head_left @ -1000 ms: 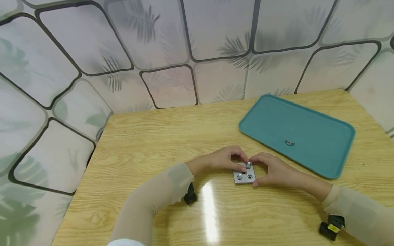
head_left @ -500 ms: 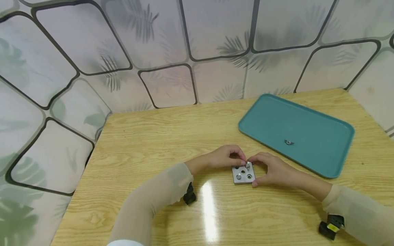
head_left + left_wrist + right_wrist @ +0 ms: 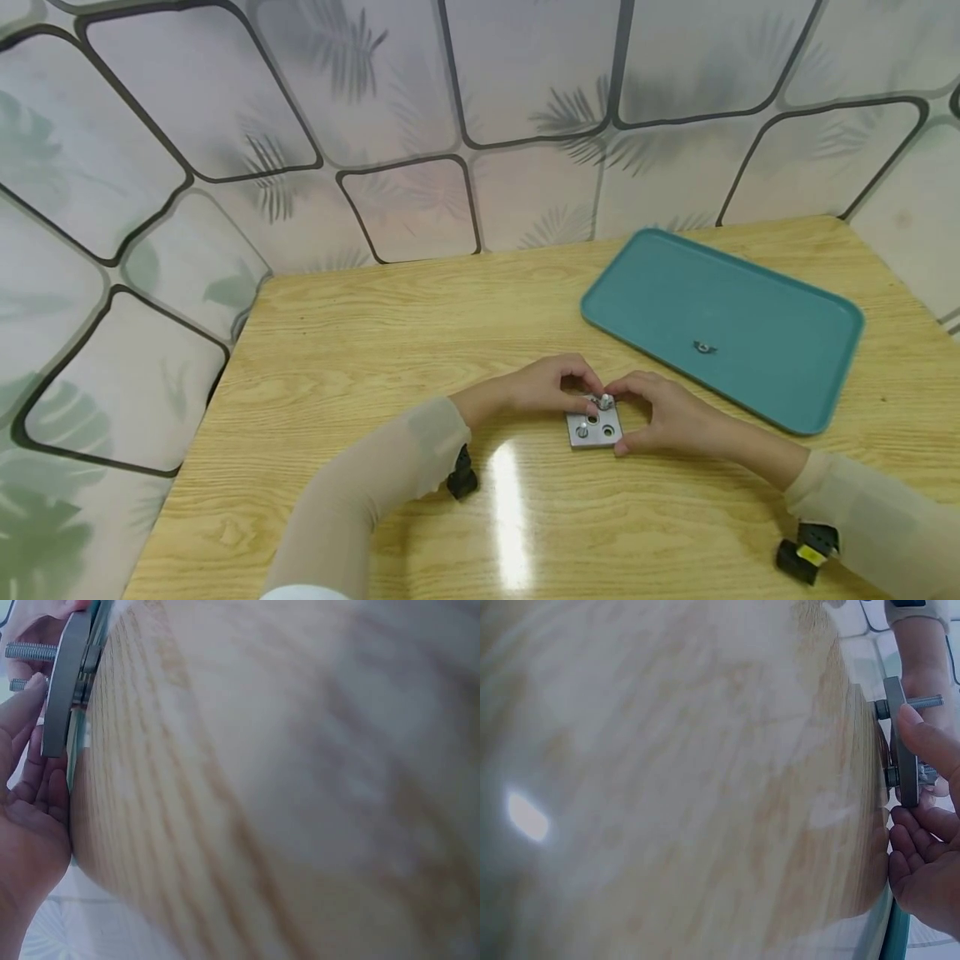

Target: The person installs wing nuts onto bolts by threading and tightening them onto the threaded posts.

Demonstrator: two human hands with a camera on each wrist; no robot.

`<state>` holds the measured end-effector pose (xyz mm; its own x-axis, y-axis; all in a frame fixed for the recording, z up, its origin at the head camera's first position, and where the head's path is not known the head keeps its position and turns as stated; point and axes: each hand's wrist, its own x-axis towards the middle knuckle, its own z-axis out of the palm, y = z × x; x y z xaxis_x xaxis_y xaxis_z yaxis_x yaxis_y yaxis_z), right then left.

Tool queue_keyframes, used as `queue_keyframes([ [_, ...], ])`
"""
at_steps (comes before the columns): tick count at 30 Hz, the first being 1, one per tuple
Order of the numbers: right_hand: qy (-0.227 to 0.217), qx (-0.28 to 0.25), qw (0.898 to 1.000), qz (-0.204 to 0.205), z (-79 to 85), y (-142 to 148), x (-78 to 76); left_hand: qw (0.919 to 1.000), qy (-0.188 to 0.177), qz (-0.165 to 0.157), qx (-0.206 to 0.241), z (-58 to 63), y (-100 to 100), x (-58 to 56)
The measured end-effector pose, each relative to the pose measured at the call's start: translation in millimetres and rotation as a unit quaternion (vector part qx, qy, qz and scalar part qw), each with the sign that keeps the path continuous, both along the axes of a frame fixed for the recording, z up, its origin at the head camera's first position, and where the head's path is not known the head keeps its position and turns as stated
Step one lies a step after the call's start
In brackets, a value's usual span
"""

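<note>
A small square metal plate [image 3: 597, 437] with several holes sits low over the table. Two bolts stand up through it, one bolt [image 3: 582, 431] near the front left corner and one at the back. Around the back bolt is a small wing nut [image 3: 605, 402], partly hidden by fingers. My left hand [image 3: 547, 386] pinches at this nut with thumb and forefinger. With the thumb at the front edge and fingertips at the back, my right hand [image 3: 675, 417] grips the plate. In the right wrist view a bolt head [image 3: 883, 709] shows beneath the plate.
A teal tray [image 3: 750, 292] lies behind and to the right, with one loose wing nut [image 3: 704, 347] on it. The wooden table [image 3: 360, 350] meets a patterned cloth backdrop [image 3: 412, 208] at its back and left sides.
My left thumb drew back toward the back edge half a second ago and now reaches forward over the plate again, at the back bolt. The right hand and plate stay put.
</note>
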<state>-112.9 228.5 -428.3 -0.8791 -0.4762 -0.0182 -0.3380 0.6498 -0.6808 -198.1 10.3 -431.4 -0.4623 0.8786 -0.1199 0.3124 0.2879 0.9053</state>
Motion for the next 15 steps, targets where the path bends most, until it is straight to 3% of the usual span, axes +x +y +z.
queue_keyframes([
  [7, 0.0, -0.002, 1.0, -0.002, 0.3, 0.0, 0.8, 0.9992, -0.012, 0.038, -0.01, 1.6, 2.4, 0.9],
  [15, -0.005, -0.001, 1.0, -0.008, 0.7, 0.3, 1.1, 0.9996, -0.007, 0.022, -0.017, 1.8, 1.7, -0.2],
])
